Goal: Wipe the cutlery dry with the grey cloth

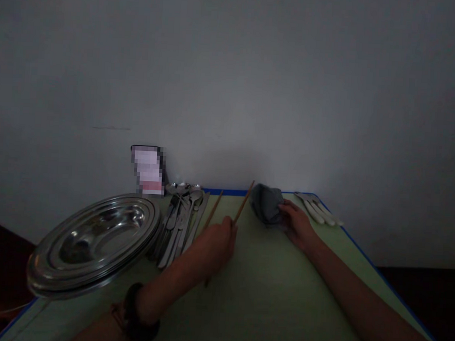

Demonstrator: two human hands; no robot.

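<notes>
My left hand is closed around a thin wooden chopstick, which slants up and to the right, its lower end showing below the fist. Another chopstick is just left of that hand, partly hidden behind it; I cannot tell whether the hand touches it. A crumpled dark grey cloth is pinched in the fingers of my right hand, near the table's back edge and to the right of the upright chopstick tip. Cloth and chopstick are close but appear apart.
Stacked oval metal plates fill the table's left side. Beside them lies metal cutlery, spoons and knives among it. A phone with a blurred screen leans on the wall. White-handled utensils lie at the back right of the green table.
</notes>
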